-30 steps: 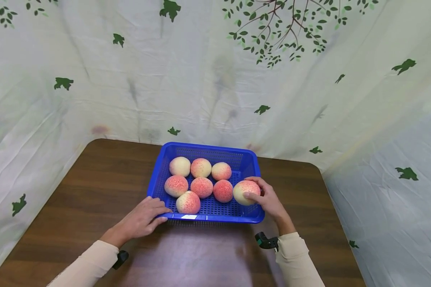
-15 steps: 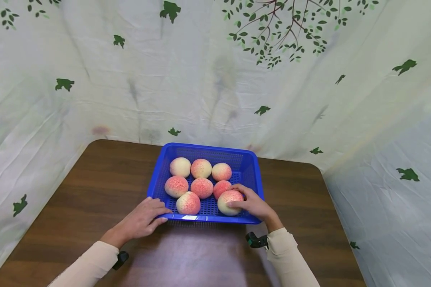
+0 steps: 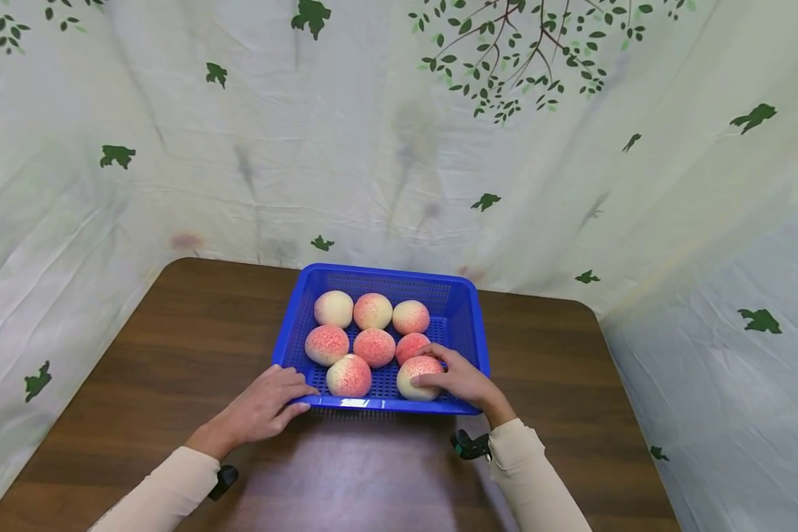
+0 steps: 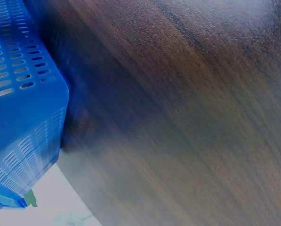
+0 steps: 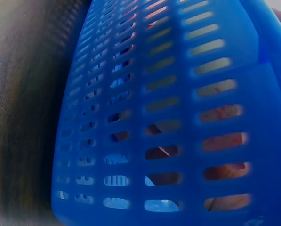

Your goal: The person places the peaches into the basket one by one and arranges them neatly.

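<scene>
A blue plastic basket (image 3: 389, 405) with slotted walls holds several peaches in red and cream. At its near left corner my left hand (image 3: 264, 406) grips the rim, fingers over the edge and thumb on the outer side. My right hand (image 3: 462, 378) reaches over the right part of the near rim and holds a cream-and-red peach (image 3: 409, 390) by the basket's near side. Just behind it, a redder peach (image 3: 410, 344) is partly covered by my fingers. The left wrist view catches the basket's outer wall (image 4: 27, 108); in the right wrist view the slotted wall (image 5: 178, 108) hides most of the contents.
The basket stands on a dark brown wooden table (image 3: 193, 347), toward its far edge. A pale curtain (image 3: 372, 162) printed with leaves hangs behind and at both sides. One cream-and-red peach (image 3: 349, 376) lies near the basket's front left.
My right hand has carried its peach from the basket's right side leftward and nearer, down beside the front wall. My left hand has stayed at the corner.
</scene>
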The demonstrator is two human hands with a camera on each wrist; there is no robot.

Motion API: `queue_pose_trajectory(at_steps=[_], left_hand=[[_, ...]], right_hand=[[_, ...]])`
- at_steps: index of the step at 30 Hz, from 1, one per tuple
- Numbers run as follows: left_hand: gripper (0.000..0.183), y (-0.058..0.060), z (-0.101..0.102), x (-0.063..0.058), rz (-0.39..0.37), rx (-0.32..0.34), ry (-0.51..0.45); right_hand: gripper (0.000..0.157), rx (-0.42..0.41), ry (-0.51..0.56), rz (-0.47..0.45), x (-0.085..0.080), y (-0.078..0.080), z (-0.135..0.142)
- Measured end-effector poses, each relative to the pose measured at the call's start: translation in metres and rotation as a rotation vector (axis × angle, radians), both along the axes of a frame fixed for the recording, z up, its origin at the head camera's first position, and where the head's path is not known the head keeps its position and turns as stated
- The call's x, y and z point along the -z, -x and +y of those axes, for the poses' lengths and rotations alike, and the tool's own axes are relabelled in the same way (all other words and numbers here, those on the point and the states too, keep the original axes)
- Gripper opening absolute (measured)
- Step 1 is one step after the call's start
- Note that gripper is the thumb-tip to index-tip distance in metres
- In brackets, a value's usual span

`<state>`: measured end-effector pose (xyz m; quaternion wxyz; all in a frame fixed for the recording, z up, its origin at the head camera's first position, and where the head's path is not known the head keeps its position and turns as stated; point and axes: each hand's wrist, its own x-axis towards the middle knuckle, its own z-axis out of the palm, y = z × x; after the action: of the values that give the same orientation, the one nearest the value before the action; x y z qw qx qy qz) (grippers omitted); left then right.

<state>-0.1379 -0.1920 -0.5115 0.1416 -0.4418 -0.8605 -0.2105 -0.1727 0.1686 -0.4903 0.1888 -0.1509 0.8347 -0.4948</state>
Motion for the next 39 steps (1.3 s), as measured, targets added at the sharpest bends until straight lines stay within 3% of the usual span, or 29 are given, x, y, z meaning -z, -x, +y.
queue_pose_trajectory(at_steps=[7,14,32,39], left_hand=[[0.018,-0.001,-0.001,0.0,0.003,-0.003,0.001],[0.02,-0.001,-0.001,0.0,-0.01,-0.011,0.003],[0.019,-0.001,-0.002,-0.003,-0.035,-0.022,0.042],[0.017,0.0,-0.001,-0.002,-0.027,-0.01,0.039]], right_hand=[[0.051,0.011,-0.128,0.074,-0.006,-0.002,-0.001],[0.047,-0.005,-0.252,0.168,0.0,0.0,-0.003],[0.047,0.025,-0.572,0.136,-0.005,-0.005,-0.013],[0.052,0.054,-0.575,0.159,-0.008,-0.009,-0.012]])
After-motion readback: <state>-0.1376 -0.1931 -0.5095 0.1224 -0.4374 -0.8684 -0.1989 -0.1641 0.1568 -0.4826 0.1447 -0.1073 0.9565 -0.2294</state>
